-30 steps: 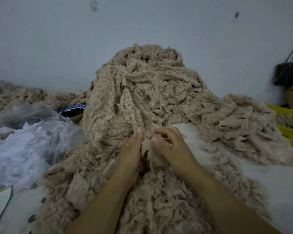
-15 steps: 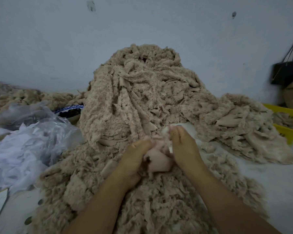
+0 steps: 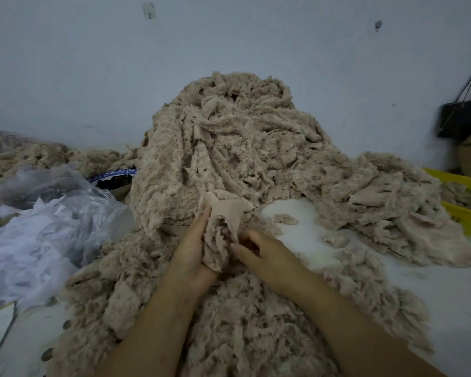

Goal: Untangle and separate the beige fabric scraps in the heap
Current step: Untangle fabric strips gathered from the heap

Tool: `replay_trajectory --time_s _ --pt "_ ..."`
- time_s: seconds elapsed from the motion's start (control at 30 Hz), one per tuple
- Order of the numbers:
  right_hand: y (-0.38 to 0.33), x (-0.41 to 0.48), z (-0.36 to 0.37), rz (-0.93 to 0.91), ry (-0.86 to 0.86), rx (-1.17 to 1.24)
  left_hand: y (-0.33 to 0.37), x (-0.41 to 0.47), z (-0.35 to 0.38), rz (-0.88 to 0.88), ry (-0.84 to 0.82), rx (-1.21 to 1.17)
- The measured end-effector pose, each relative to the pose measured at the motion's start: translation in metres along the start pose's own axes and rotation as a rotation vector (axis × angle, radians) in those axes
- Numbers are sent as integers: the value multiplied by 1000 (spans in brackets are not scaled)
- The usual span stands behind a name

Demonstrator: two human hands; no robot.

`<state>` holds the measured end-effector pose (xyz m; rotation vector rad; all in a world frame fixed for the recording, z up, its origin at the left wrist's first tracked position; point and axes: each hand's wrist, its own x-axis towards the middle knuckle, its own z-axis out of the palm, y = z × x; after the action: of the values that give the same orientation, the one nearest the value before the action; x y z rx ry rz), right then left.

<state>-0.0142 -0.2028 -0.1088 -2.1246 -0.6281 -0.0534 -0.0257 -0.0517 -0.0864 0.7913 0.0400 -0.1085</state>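
Left hand (image 3: 192, 250) and right hand (image 3: 263, 250) hold a beige scrap (image 3: 225, 213) before the heap (image 3: 229, 145)

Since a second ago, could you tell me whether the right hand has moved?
Yes. The right hand has dropped nearer the person, away from the white patch beside the heap.
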Motion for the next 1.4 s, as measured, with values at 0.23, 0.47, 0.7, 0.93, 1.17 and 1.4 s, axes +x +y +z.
replay_trajectory --time_s 0.23,0.47,0.7,0.93,1.17,1.4 --pt "12 3 -19 94 173 -39 10 4 -14 60 19 -427" --pt "32 0 -44 327 438 119 14 2 -15 146 119 -262" --pt "-9 -3 -6 -81 183 -43 -7 -2 10 74 12 222" --pt "5 2 -3 -49 78 14 -15 -5 17 7 -87 221" --pt "9 5 -53 211 615 1032 -12 13 -4 371 452 588" --pt "24 8 -16 274 336 252 -25 18 -8 266 322 769"
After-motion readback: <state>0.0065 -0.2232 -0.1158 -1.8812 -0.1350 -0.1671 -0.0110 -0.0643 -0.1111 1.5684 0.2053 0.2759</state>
